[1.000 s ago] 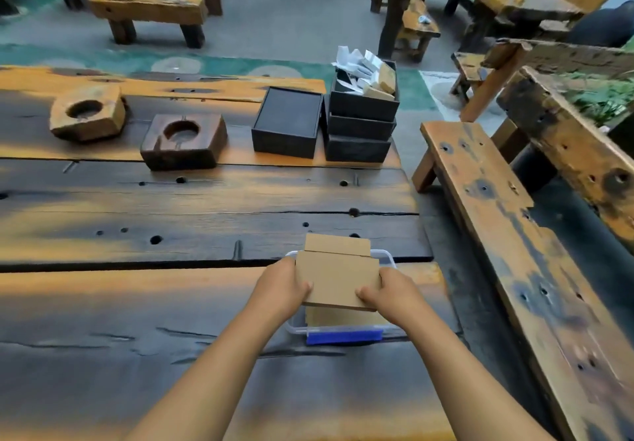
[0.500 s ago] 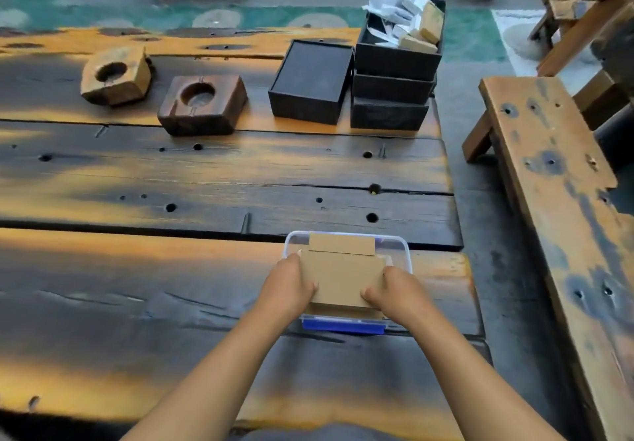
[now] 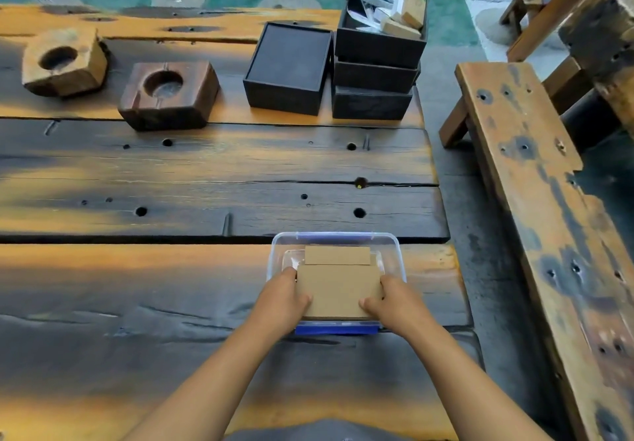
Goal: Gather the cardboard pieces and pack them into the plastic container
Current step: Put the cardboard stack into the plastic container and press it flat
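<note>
Now I've lowered the cardboard (image 3: 338,289) from above the rim into the container (image 3: 394,255) at the counter's (image 3: 206,282) near right edge, both hands (image 3: 283,298) (image 3: 394,301) pinching its sides, so release seems next.

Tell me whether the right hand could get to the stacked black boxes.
Probably not right now: the right hand grips the cardboard with the left hand, and the stacked black boxes sit across the table.

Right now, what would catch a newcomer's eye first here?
Both hands, left and right, press a cardboard piece into a clear plastic container at the table's near edge. Farther back stand two wooden blocks with round hollows and stacked black boxes, the top one stuffed with paper.
</note>
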A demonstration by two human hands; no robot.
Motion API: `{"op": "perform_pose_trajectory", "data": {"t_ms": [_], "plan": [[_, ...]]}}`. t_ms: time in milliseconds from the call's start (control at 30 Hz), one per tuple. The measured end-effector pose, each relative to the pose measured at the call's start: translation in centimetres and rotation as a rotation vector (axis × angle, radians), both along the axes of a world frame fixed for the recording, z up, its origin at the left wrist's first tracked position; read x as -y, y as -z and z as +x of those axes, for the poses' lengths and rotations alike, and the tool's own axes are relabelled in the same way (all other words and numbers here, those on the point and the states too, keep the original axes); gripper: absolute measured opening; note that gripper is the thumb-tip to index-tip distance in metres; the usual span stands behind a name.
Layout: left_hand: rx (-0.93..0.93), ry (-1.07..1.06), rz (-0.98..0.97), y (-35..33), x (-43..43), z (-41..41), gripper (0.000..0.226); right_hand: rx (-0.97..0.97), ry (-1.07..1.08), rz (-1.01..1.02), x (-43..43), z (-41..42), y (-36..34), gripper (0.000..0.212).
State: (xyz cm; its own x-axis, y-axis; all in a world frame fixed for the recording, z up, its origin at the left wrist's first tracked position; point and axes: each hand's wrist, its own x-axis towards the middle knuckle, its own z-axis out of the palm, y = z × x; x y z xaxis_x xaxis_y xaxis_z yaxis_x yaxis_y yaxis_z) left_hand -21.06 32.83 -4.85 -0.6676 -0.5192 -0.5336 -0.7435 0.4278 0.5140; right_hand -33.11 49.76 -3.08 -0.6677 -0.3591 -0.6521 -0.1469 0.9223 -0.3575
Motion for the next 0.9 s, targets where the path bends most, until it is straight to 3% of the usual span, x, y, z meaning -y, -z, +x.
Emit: {"op": "perform_pose_trajectory", "data": {"t_ms": [233, 467, 700, 900], "plan": [[0.015, 0.039, 0.003, 1.2, -0.2, 0.3, 0.032, 0.01, -0.046, 0.067, 0.4, -0.8, 0.7, 0.034], [0.082, 0.092, 0.013, 1.7, 0.1, 0.1, 0.033, -0.053, -0.176, 0.16, 0.6, -0.5, 1.5, 0.025], [0.046, 0.011, 0.107, 1.9, 0.6, -0.1, 0.042, 0.0, -0.086, 0.097, 0.8, -1.3, 1.7, 0.039], [0.061, -0.025, 0.203, 1.8, 1.3, -1.4, 0.062, 0.02, -0.04, 0.005, 1.6, -1.9, 2.4, 0.073]]}}
